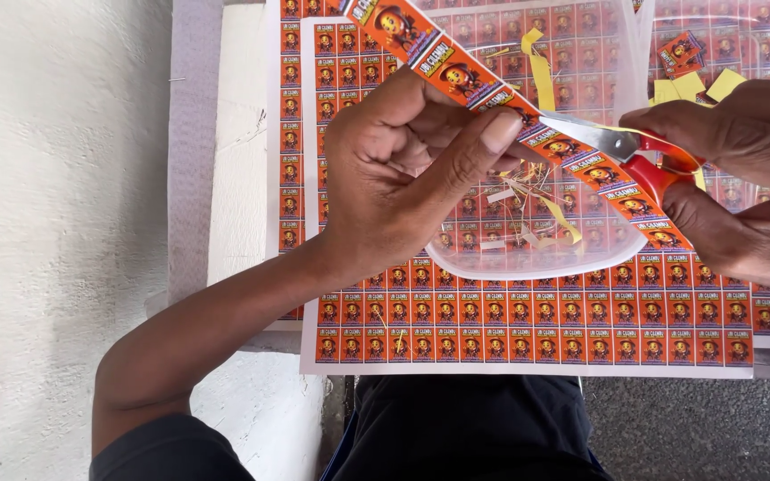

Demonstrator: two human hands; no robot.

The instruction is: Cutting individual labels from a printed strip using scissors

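My left hand [403,178] pinches a long orange strip of printed labels [456,76] that runs diagonally from the top centre down to the right. My right hand [746,178] grips red-handled scissors [621,147], whose metal blades are closed across the strip just beside my left thumb. Both hands hover above a clear plastic tub [536,254] that holds thin yellow and white paper trimmings.
Large printed sheets of small orange labels [528,330] cover the surface under the tub. Yellow paper offcuts [692,87] and a small stack of cut labels [681,52] lie at the upper right. A white wall [55,223] stands to the left; grey floor shows at the bottom right.
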